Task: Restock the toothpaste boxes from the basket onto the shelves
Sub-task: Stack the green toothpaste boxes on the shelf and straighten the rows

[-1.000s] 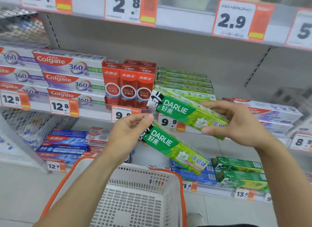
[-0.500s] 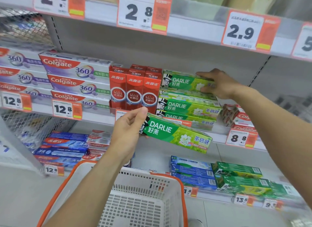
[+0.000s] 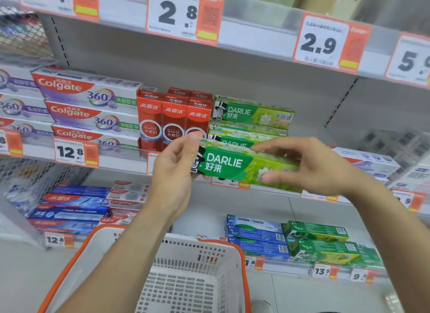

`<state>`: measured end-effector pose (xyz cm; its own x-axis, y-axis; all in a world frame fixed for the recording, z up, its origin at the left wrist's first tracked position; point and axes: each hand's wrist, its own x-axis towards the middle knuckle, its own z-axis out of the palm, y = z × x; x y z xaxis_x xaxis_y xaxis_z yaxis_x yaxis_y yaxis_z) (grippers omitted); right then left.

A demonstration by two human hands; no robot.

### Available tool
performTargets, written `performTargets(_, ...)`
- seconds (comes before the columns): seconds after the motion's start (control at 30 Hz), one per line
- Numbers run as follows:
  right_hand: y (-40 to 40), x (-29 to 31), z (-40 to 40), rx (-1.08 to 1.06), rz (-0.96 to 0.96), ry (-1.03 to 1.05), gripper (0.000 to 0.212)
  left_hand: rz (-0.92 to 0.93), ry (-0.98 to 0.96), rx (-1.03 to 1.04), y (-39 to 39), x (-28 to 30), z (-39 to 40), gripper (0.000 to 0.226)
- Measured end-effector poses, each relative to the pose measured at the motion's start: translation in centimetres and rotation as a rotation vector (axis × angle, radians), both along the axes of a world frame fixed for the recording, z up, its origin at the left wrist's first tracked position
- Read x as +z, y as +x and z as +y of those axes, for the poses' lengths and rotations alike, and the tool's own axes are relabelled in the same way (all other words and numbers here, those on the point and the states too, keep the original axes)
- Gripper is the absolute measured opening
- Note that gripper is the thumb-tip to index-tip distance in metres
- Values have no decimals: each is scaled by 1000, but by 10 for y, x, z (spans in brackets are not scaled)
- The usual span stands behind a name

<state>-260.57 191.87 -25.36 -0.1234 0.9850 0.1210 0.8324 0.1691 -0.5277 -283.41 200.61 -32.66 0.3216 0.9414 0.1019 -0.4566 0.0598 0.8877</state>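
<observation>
Darlie box [image 3: 235, 164] betw both hands' fingers [image 3: 263, 147]

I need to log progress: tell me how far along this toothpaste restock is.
Done: green Darlie boxes sit stacked on the middle shelf beside the red boxes. In hand: one more Darlie box, gripped by the left hand at its left end and the right hand at its right, held in front of that stack. Left: shelving it; the visible part of the basket shows no boxes.

Single view: head-worn wide-angle camera. Faces forward and slightly down, close to the shelves [image 3: 256, 54]. Basket [image 3: 232, 249] at lower edge.
</observation>
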Motion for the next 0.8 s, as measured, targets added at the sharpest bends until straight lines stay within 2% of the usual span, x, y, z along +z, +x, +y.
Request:
performTargets(0.07, 10, 8, -1, -41, 45, 117, 46, 83, 101, 33, 1, 1, 1, 59)
performTargets(0.2, 41, 17, 17, -196, -152, 356, 43, 539, 500, 333, -3, -3, 18, 56)
performTargets(0.33, 67, 6, 59, -234, -284, 321, 50, 879, 803, 506, -4, -12, 41, 68)
performTargets(0.53, 80, -9, 99, -227, -458, 186, 55, 987, 896, 444, -10, -15, 59, 72)
performTargets(0.67, 84, -15, 113, -140, -441, 135, 60, 1046, 925, 417, -7, -18, 59, 77)
performTargets(0.8, 84, -26, 112, -172, -436, 169, 62, 1066, 950, 409, -10, -19, 60, 77)
